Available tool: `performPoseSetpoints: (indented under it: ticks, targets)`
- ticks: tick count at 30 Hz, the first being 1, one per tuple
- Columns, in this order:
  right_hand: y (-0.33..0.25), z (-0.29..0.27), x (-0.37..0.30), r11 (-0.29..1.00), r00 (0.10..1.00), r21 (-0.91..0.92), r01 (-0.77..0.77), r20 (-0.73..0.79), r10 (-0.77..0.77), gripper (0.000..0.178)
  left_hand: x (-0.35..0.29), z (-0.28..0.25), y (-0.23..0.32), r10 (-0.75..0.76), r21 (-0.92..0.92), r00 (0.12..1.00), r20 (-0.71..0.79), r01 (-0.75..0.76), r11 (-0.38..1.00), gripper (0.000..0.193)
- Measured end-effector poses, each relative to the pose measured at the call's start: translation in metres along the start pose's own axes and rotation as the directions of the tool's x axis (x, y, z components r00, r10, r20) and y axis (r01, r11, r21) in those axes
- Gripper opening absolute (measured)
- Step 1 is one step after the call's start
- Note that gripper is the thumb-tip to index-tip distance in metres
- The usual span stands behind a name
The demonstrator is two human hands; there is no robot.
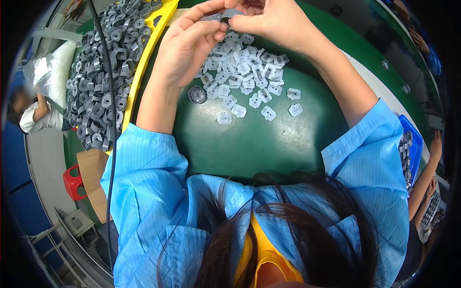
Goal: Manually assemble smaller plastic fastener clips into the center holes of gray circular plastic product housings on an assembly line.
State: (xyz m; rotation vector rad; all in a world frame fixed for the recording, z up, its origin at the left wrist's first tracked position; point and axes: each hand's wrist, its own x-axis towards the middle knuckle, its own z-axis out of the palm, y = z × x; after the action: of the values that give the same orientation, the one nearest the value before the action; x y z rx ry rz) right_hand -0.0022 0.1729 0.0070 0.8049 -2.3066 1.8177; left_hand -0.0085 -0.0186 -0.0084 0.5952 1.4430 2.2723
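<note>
At the far edge of the view, my left hand [185, 48] and my right hand [278, 24] meet around a small grey plastic part [232, 13]. The fingertips of both hands pinch it, and they hide much of its shape. Below the hands, a loose pile of small translucent white plastic pieces [245, 67] is spread over the green table [249, 149]. Several of these pieces lie apart on its near side. Next to my left wrist rests a dark grey round part [197, 94].
Left of my arm, a yellow-rimmed tray [139, 81] is heaped with grey plastic rings [96, 93]. A black cable [111, 110] hangs across it. A blue bin [414, 139] of parts is by my right elbow. Co-workers' arms [430, 168] show at right; another person [36, 108] is at left.
</note>
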Motion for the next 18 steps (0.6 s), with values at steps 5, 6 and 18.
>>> performPoseSetpoints:
  ticks: [5,6,18]
  targets:
    - [0.035,-0.021,0.009,0.828,0.904,0.397,-0.396,0.009,0.428,0.012,0.009,-0.027,-0.016,-0.082,0.042,0.983,-0.165,0.09,0.995,0.026]
    - [0.045,-0.032,0.009,0.866,0.89,0.292,-0.405,-0.091,0.447,0.014,0.011,-0.024,-0.014,-0.082,0.018,0.975,-0.208,0.088,0.996,0.026]
    - [0.011,-0.035,0.003,0.747,0.966,-0.613,-0.259,-0.144,0.216,0.025,0.008,-0.048,-0.01,0.093,0.715,0.944,-0.316,0.172,0.678,0.034]
